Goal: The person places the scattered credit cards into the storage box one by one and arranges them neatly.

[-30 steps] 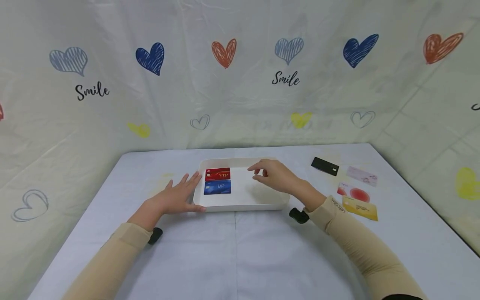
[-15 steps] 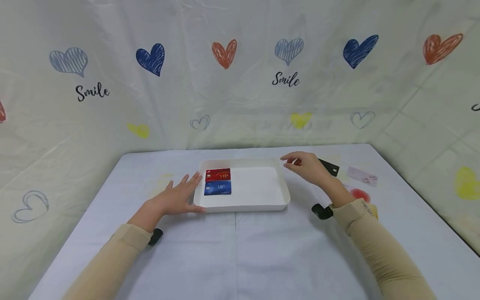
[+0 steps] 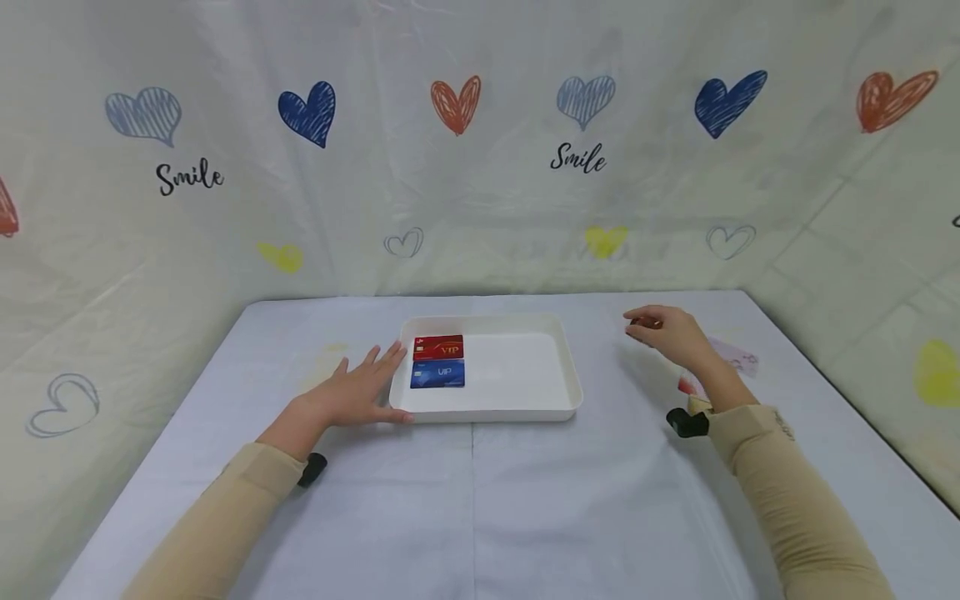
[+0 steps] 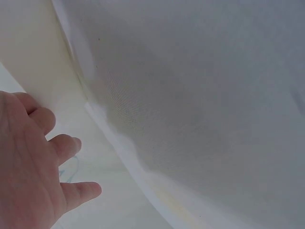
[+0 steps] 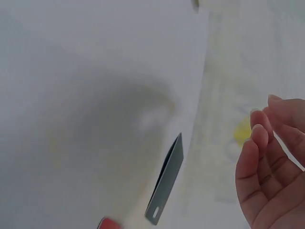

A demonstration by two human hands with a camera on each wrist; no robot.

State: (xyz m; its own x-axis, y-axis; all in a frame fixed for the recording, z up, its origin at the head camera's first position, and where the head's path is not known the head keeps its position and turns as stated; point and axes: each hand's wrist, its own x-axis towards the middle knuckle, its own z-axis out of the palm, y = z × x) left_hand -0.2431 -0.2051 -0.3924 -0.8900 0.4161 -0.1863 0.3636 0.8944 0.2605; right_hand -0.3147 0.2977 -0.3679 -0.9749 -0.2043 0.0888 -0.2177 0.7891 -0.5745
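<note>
My left hand (image 3: 345, 396) rests at the left side of the white tray (image 3: 525, 415), fingers spread, thumb at the near-left corner. In the left wrist view only that hand (image 4: 28, 162) and cloth show. Inside the tray lie a red VIP card (image 3: 438, 347) and, just below it, a blue VIP card (image 3: 437, 374). My right hand (image 3: 671, 335) hovers right of the tray, fingers loosely bent with nothing visible between them. The right wrist view shows a dark card (image 5: 165, 183) apart from that hand (image 5: 271, 176); in the head view the hand hides it.
Partly hidden by the right arm are a pale pink card (image 3: 738, 358), a red-and-white card (image 3: 687, 385) and a yellow card (image 3: 697, 404). A white cloth (image 3: 480, 508) covers the table. A heart-printed curtain (image 3: 480, 192) rises behind it.
My right hand has moved right, from over the tray to the black card's place, and now covers that card in the head view. The left hand and the two cards in the tray stay put.
</note>
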